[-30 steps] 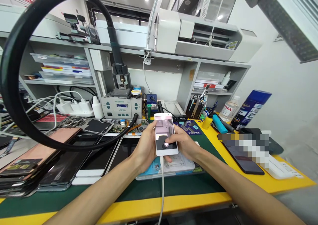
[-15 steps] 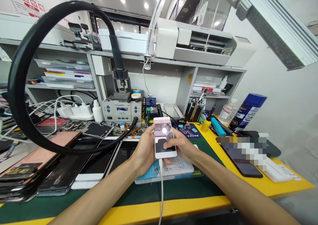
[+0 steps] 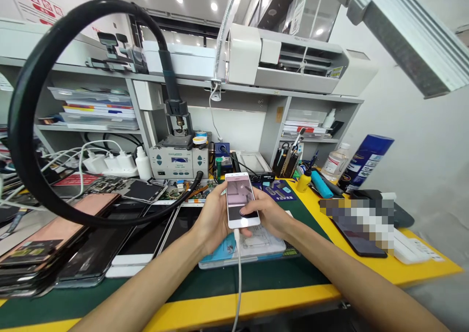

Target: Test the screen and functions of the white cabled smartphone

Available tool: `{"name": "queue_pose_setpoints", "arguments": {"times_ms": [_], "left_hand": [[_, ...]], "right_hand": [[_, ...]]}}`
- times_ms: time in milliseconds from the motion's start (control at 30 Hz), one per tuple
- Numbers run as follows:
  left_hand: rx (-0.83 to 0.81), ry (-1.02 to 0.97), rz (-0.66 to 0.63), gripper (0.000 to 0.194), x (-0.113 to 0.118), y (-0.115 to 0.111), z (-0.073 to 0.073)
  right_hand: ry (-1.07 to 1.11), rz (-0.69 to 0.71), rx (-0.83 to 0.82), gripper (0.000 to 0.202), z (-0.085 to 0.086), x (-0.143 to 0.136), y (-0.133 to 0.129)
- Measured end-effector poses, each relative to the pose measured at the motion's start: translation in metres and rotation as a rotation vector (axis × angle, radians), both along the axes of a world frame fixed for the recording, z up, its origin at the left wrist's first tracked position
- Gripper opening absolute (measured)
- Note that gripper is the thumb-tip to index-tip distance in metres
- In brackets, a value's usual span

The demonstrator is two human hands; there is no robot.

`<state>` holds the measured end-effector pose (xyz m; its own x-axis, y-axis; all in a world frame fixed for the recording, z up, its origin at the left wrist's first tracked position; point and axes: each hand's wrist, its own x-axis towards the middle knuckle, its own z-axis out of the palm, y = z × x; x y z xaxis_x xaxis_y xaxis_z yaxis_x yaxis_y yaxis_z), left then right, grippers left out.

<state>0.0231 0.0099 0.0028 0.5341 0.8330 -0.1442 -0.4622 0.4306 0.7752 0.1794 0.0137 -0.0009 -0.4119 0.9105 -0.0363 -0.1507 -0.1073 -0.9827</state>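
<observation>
A white smartphone (image 3: 237, 189) with a lit screen is held upright between both hands at the middle of the bench. My left hand (image 3: 213, 214) is closed around its left side, thumb along the edge. From the right, my right hand (image 3: 269, 210) grips the other edge, with its thumb on the lower part of the screen. Some of the fingers are hidden behind the phone. A white charging cable (image 3: 239, 268) is plugged into its bottom end and hangs down past the bench edge. Below the hands lies a flat clear plastic case (image 3: 271, 246) on the green mat (image 3: 289, 280).
Several phones and screens (image 3: 141, 246) lie in rows at left. A black hose (image 3: 24, 126) loops up from the hot-air station (image 3: 179, 162). At right stand a blue spray can (image 3: 368, 161), a clear bottle (image 3: 335, 163) and another dark phone (image 3: 361, 234). A lamp (image 3: 414, 38) hangs at upper right.
The picture on the phone's screen has changed, and the phone tilts back slightly, a bright reflection now showing near its bottom. Both hands keep their hold. The view has shifted slightly.
</observation>
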Motion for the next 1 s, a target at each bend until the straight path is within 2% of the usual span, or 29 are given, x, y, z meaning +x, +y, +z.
{"name": "queue_pose_setpoints", "arguments": {"times_ms": [167, 433, 600, 800, 1000], "left_hand": [[-0.023, 0.041, 0.012, 0.048, 0.0, -0.0013, 0.0014], [0.015, 0.152, 0.103, 0.043, 0.0051, -0.0024, 0.0078], [0.03, 0.189, 0.092, 0.042, 0.0051, -0.0038, 0.009], [0.033, 0.237, 0.106, 0.043, 0.0059, -0.0035, 0.0095], [0.043, 0.22, 0.11, 0.043, 0.0059, -0.0028, 0.0073]], "right_hand": [[0.008, 0.004, 0.0, 0.041, 0.0013, -0.0011, 0.0016], [0.012, 0.02, 0.027, 0.036, 0.0009, 0.0052, 0.0058], [0.011, 0.018, 0.026, 0.029, -0.0003, 0.0068, 0.007], [0.0, -0.01, 0.017, 0.035, -0.0007, 0.0069, 0.0086], [0.002, 0.006, 0.026, 0.032, -0.0015, 0.008, 0.0092]]}}
